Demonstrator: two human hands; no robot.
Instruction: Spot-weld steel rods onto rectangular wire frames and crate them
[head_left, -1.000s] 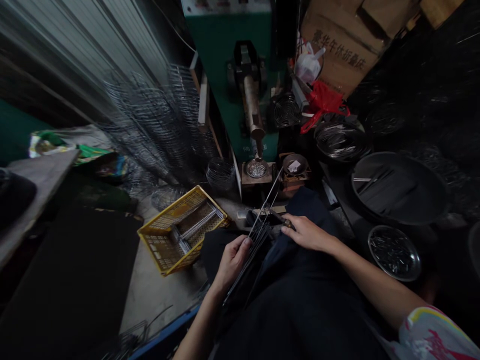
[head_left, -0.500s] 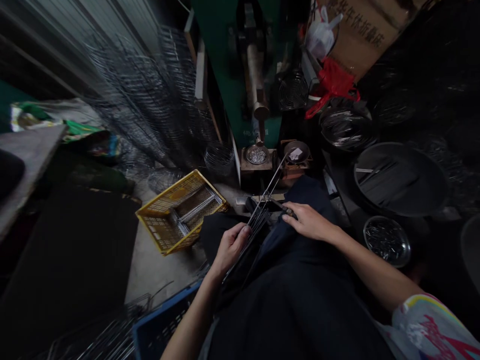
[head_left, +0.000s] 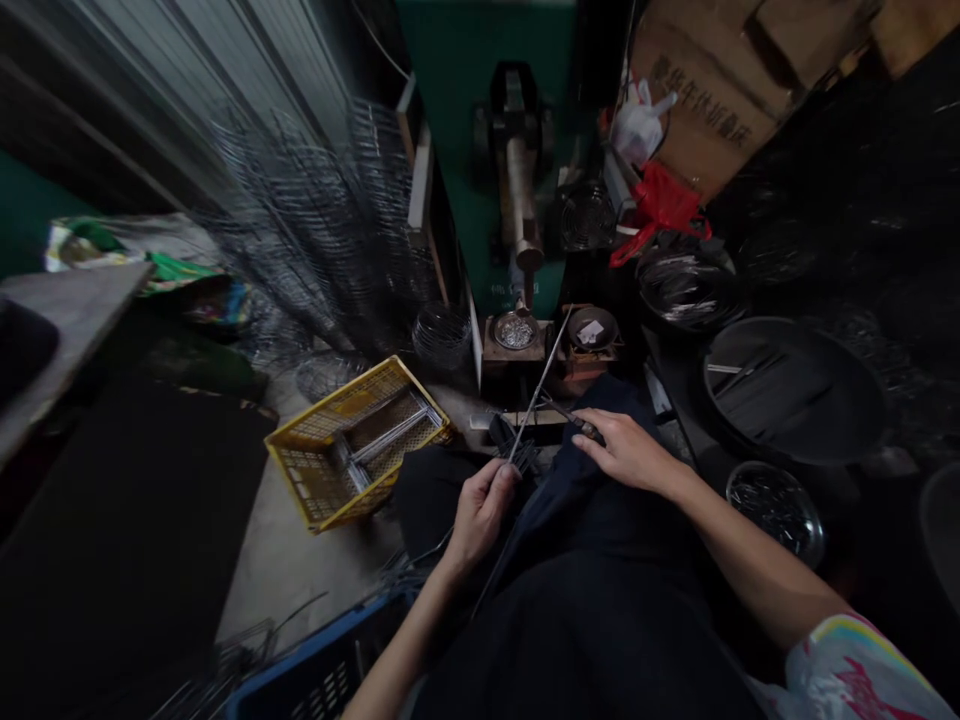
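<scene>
Green machine (head_left: 442,60): stands straight ahead of me, a metal arm (head_left: 519,200) jutting from it towards me and down.
Wire rings (head_left: 315,220): stacked in tall, leaning columns to the left of the machine, against a ribbed metal wall (head_left: 285,60).
Cardboard box (head_left: 705,120): at the upper right, printed with dark characters, a red plastic bag (head_left: 662,200) in front of it.
Lap (head_left: 592,620): mine, in dark cloth, beneath both hands.
Yellow crate (head_left: 330,398): on the floor to my left, tilted in view, metal pieces lying inside.
Blue crate (head_left: 315,645): low on the left, near my left forearm.
Large round pan (head_left: 825,400): on my right, a few thin strips in it.
Metal bowls: one of shiny bits (head_left: 514,331) sits below the metal arm; a dark one (head_left: 592,330) beside it holds a pale scrap.
Left hand (head_left: 484,505): closed, thumb and fingers pinching the rod's near end.
Right hand (head_left: 619,448): curled around the dark handle of a hand tool (head_left: 590,429).
Tool tip: reaches the rod; I cannot tell whether it grips.
Metal rod (head_left: 553,352): slants up and away from my left hand, its far end appearing between the two bowls.
</scene>
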